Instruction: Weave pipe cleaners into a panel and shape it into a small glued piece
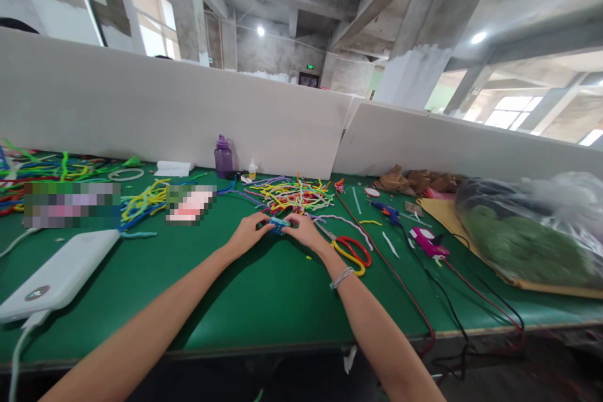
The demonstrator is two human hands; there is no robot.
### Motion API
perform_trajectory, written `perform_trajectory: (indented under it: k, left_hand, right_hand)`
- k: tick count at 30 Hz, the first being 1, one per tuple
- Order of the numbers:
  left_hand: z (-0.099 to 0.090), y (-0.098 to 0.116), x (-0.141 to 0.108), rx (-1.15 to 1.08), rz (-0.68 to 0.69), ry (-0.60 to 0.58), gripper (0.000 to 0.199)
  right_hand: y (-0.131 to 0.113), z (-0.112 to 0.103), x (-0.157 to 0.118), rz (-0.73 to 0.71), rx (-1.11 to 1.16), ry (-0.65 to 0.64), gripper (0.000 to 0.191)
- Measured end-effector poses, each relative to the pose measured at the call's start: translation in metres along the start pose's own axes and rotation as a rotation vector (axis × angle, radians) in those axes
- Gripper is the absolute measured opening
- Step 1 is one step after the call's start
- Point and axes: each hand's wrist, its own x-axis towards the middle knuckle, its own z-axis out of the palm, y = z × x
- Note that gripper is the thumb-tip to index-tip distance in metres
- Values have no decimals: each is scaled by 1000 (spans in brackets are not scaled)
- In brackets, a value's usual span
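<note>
Left hand (248, 232) and right hand (305, 232) both grasp a small blue piece (279, 225) with the fingertips, between the front and back edges of the bench (264, 308). To work well, they should press lightly and evenly, and not bump the scissors (335, 242) near the right forearm. Fingers partly cover the piece; its shape is unsure.

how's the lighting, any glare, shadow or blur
All in the head view: windows wash out nearly white; the clear bag catches glare; a soft shadow lies beside the left arm; two patches at left are pixelated; the blue piece in left hand and right hand lacks clear detail.
</note>
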Motion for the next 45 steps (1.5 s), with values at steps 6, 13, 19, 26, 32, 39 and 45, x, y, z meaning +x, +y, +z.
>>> perform_trajectory:
  k: [6,13,19,26,32,39,45]
  left_hand:
    - [-2,8,-1,-72,-95,43,35]
    - [0,1,-1,54,-1,31,29]
    - [3,-3,-2,127,31,-26,23]
    - [4,-4,-3,194,18,-1,25]
    - [3,0,-1,105,26,27,28]
    - [0,11,-3,-15,8,34,31]
    - [-2,11,-2,-83,-121,61,32]
  right_hand:
    - [-4,12,1,110,454,-40,26]
    - [-2,11,1,37,40,70,19]
    - [3,16,1,71,-3,50,10]
    - [6,18,3,67,-34,37,13]
    - [-3,2,2,100,160,-28,30]
    - [-10,-3,2,76,278,-47,27]
    - [-7,4,2,166,386,7,20]
